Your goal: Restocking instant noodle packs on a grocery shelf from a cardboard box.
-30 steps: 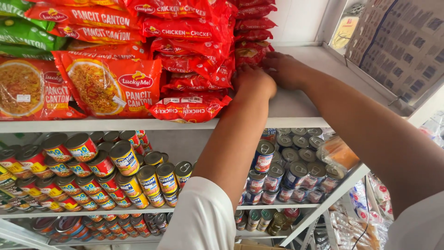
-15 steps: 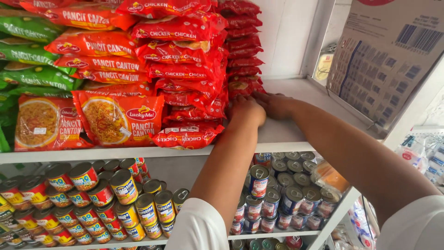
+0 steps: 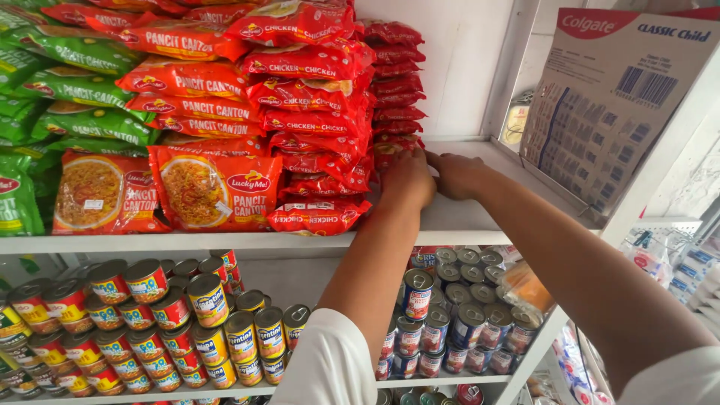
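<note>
A: Where do the hands sit?

B: Both reach up to the white upper shelf (image 3: 480, 225). The left hand (image 3: 409, 180) lies knuckles-up against the base of a tall stack of dark red foil noodle packets (image 3: 396, 90) at the back of the shelf. The right hand (image 3: 457, 174) rests just beside it, palm down, wrist bent inward, the two hands touching at the fingers.

A: Are the fingers gripping anything?

B: The fingertips are tucked in toward the lowest packets. Whether they have closed on one cannot be told from the head view.

A: What surrounds that stack?

B: Just to its left, a leaning pile of bright red crinkled noodle packets (image 3: 315, 112); further left, orange-red flat noodle packs picturing a plate of noodles (image 3: 214, 187), then green noodle packs (image 3: 67, 90) at the far edge.

A: And elsewhere?

B: To the right, a grey cardboard carton with a red top band (image 3: 615, 97) stands tilted against the frame. Below, the lower shelf holds round tin cans with red and yellow labels (image 3: 202, 315) and silver-topped cans (image 3: 457, 300) behind the forearms.
</note>
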